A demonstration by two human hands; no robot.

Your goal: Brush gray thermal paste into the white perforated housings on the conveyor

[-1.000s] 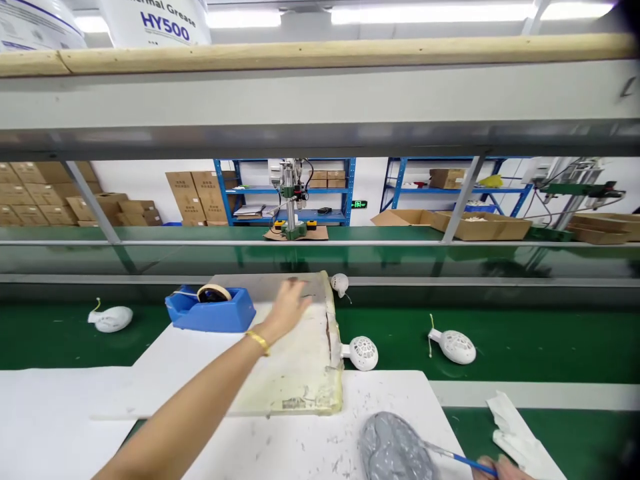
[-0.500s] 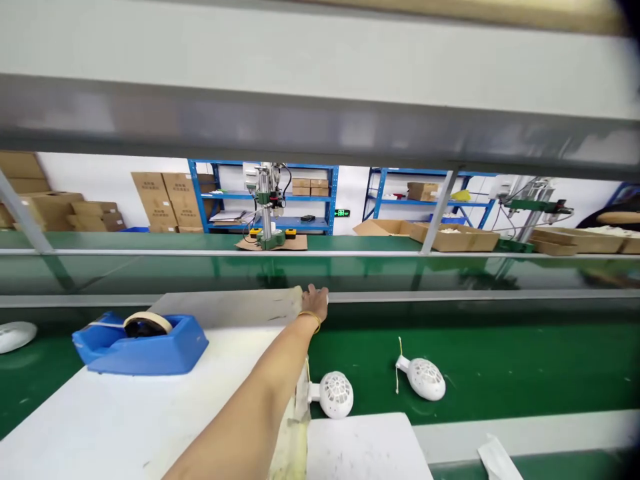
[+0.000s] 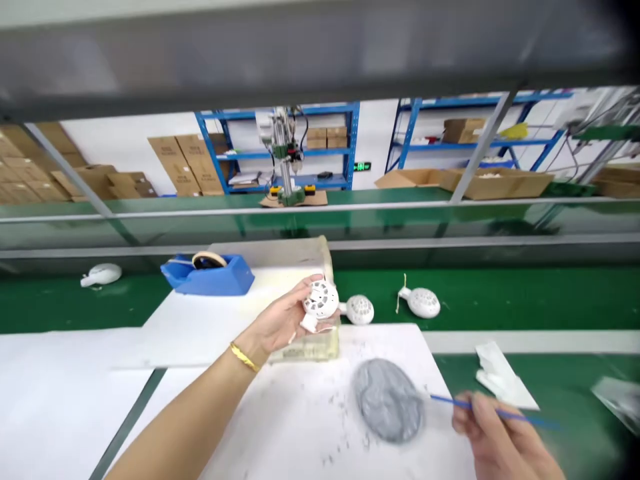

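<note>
My left hand (image 3: 283, 317) is closed on a white round vented plastic housing (image 3: 321, 299) with a short neck, the slotted side facing up. Between the fingers of my right hand (image 3: 500, 427) is a thin blue-handled brush (image 3: 445, 399); its blurred pale tip reaches the right side of a grey paste patch (image 3: 385, 399). That paste lies on a white sheet (image 3: 280, 413) with small grey smears. Just right of my left hand sits a second vented housing (image 3: 360, 310). A third housing (image 3: 424, 303), with a cord at its neck, lies on the green belt.
A blue tape dispenser (image 3: 215, 277) stands on the white board at left. Another white housing (image 3: 103, 274) lies far left on the green surface (image 3: 40, 303). Crumpled white paper (image 3: 503, 377) lies at right. A grey shelf beam (image 3: 300, 60) spans overhead.
My left hand has drawn back from the board's far edge and now shows the white housing in it. My right hand has entered with the blue brush. The view has tilted down.
</note>
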